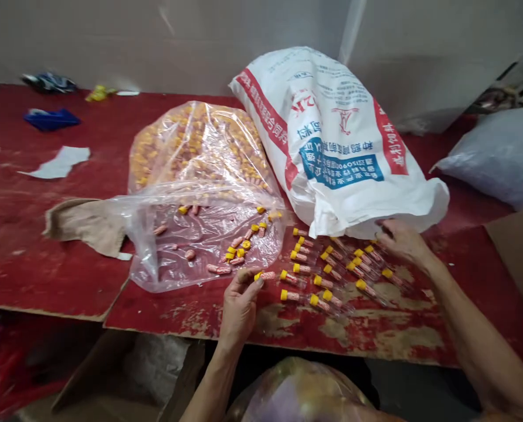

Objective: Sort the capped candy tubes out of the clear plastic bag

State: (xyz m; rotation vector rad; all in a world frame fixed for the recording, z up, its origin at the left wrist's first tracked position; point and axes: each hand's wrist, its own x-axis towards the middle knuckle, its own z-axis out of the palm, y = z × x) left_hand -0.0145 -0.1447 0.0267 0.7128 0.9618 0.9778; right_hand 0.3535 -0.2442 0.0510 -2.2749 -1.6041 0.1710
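Observation:
My left hand [239,305] pinches a small yellow-capped tube of pink grains [267,275] between thumb and fingertips, just above the red table. To its right lie several yellow-capped pink tubes [302,269] in loose rows, with clear plastic beyond their pink parts. My right hand [400,239] is at the mouth of a white printed sack [345,117], thumb and forefinger apart; its other fingers are partly hidden and slightly blurred. Left of the sack, a clear plastic bag [156,264] bulges with many yellow-capped tubes, and a few lie loose near its opening.
A beige cloth [85,225] lies against the bag's left side. Farther left are a white paper scrap [61,162] and a blue wrapper [51,119]. At right are a pale full bag [499,155] and cardboard [519,252]. The red table's [165,313] front edge runs close to me.

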